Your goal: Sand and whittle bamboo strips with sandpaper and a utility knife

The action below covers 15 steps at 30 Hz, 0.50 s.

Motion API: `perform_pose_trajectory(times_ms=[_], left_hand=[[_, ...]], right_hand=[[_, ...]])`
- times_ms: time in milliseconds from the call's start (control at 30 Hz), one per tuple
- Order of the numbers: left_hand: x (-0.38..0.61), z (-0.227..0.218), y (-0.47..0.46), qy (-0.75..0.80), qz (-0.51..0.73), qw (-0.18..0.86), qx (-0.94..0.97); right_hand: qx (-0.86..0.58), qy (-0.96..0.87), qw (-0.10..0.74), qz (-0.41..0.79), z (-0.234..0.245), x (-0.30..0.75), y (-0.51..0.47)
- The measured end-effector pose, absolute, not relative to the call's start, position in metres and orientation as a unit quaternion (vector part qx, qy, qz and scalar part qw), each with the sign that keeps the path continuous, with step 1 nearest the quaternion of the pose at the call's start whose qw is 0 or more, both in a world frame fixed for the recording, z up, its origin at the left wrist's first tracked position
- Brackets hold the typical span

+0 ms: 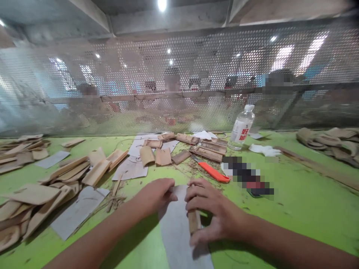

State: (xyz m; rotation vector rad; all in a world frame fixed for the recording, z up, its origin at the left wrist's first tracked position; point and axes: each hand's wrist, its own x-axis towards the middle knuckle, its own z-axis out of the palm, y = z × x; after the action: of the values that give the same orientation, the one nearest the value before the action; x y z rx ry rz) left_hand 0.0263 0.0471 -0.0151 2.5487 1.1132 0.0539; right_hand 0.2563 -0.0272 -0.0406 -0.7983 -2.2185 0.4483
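My right hand [209, 209] is closed around a small tan bamboo piece [194, 221], pressing it onto a grey sheet of sandpaper [179, 231] that lies on the green table [294, 209]. My left hand [157, 194] rests on the sheet's far left corner, fingers curled down on it and holding it flat. Both forearms reach in from the bottom edge.
Piles of bamboo slats [42, 194] and grey sheets [75, 211] lie to the left. More bamboo pieces [157, 155] and an orange utility knife [214, 172] sit just beyond my hands. A clear plastic bottle [241, 129], a white cloth [265, 150] and a perforated metal screen [179, 82] stand behind.
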Motion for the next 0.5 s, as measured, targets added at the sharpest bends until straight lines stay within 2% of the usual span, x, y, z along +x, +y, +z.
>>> perform_pose_trajectory(times_ms=[100, 267, 367, 500], left_hand=[[0.024, -0.017, 0.048, 0.383, 0.028, 0.172, 0.907], [0.026, -0.008, 0.041, 0.331, 0.092, 0.153, 0.926], [0.03, -0.003, 0.033, 0.295, 0.106, 0.166, 0.935], [0.032, -0.001, 0.03, 0.255, 0.107, 0.156, 0.948]], right_hand=[[-0.332, -0.769, 0.444, 0.318, -0.04, 0.258, -0.029], [-0.35, -0.425, 0.51, 0.661, -0.033, 0.255, -0.034], [-0.318, -0.304, 0.491, 0.752, -0.027, 0.254, -0.034], [-0.291, -0.244, 0.471, 0.796, -0.024, 0.254, -0.033]])
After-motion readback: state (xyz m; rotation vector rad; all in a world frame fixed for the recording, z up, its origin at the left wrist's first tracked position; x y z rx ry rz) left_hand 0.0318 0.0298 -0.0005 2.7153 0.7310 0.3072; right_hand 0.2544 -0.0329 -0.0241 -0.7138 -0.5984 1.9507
